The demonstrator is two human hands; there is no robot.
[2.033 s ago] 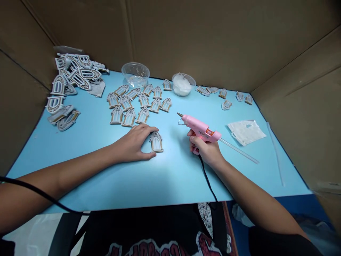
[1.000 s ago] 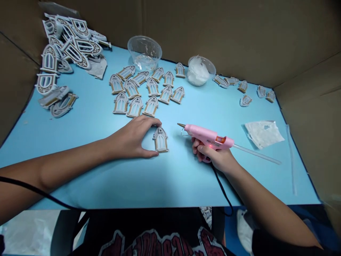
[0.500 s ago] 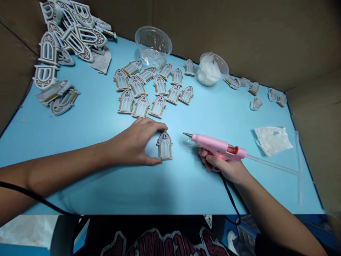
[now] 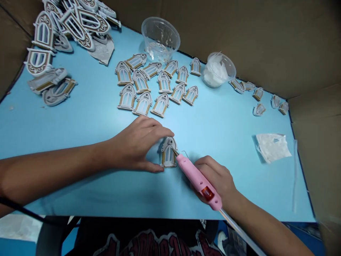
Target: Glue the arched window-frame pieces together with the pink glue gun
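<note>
Between the thumb and forefinger of my left hand (image 4: 141, 144) a small arched window piece (image 4: 168, 156), white and grey with gold sides, lies flat on the blue table. The thumb is at its base and the forefinger at its peak. My right hand (image 4: 215, 177) grips a pink hot glue gun (image 4: 195, 174), with a clear glue stick (image 4: 239, 231) sticking out of its rear. The gun's metal nozzle (image 4: 175, 152) is over the upper right part of the window piece. I cannot tell whether it touches.
Several similar arched pieces (image 4: 143, 104) lie in rows beyond my left hand. Larger ornate frames (image 4: 44, 32) are heaped at the far left. Two clear tubs (image 4: 160, 39) (image 4: 218, 69) stand along the back wall. At right lie small pieces (image 4: 258, 109), a white sheet (image 4: 273, 147) and a spare glue stick (image 4: 295, 176).
My right hand has swung the glue gun left and turned it, bringing the nozzle over the window piece. My left hand stays around the piece. The whole view has shifted slightly.
</note>
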